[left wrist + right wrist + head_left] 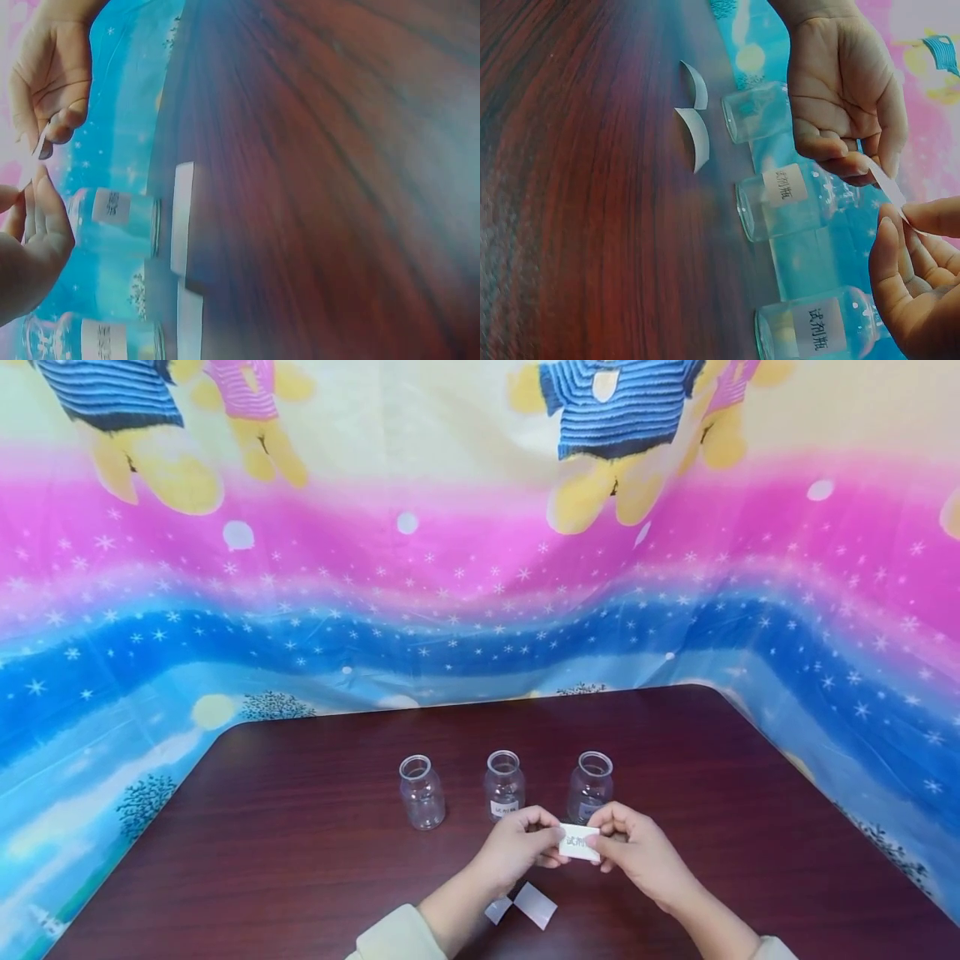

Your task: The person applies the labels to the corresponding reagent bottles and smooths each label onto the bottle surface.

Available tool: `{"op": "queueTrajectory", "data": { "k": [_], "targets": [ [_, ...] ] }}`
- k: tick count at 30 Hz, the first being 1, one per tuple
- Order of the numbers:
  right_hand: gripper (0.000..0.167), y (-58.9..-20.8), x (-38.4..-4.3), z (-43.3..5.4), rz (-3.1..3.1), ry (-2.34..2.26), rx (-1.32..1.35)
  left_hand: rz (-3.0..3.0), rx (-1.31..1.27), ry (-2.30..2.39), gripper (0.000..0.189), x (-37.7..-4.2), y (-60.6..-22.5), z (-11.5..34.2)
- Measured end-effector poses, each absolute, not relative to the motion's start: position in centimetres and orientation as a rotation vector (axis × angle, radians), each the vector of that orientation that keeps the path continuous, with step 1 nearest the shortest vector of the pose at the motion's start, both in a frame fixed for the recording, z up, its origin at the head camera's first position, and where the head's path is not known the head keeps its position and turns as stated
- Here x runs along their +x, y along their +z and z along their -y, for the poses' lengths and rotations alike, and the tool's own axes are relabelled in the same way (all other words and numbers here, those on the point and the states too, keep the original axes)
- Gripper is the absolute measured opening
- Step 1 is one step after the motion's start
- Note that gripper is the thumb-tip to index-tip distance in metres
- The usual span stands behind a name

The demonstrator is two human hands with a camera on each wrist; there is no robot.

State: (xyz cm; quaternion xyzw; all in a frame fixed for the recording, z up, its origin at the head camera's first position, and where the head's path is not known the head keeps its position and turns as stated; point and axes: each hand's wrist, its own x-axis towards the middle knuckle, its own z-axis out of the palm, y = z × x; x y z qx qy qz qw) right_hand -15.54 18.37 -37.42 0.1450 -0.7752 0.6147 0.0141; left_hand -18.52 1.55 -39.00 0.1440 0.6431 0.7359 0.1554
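Both hands pinch a small white label (573,852) by its opposite ends, above the near part of the table. My left hand (513,847) has its left end between thumb and fingers. At the other end, the right hand (647,857) has its thumb over part of the dark handwriting. Behind the hands stands a row of three clear glass jars. The middle jar (504,777) and the right jar (591,777) each carry a white handwritten label, plain in the right wrist view. No label shows on the left jar (423,802).
Two pale paper pieces, one larger (536,906) and one smaller (497,909), lie on the dark red-brown table (262,860) by the left forearm. They look curled in the right wrist view. A patterned cloth (465,552) hangs behind and beside the table.
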Motion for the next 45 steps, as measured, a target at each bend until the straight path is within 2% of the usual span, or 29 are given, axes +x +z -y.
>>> {"op": "queueTrajectory", "data": {
  "k": [11,29,45],
  "targets": [
    [0.020,-37.8,-16.0,-17.7,2.442,2.005,0.657,-1.786,0.442,2.050,0.016,-18.5,-39.0,0.8],
    [0.016,-38.8,-16.9,-17.1,2.473,2.048,0.796,-1.649,0.506,1.986,0.023,-18.3,-39.4,2.9],
    [0.018,-38.7,-17.3,-15.2,2.529,1.949,0.696,-1.666,0.540,2.008,0.027,-18.1,-39.1,4.2]
  ]
}}
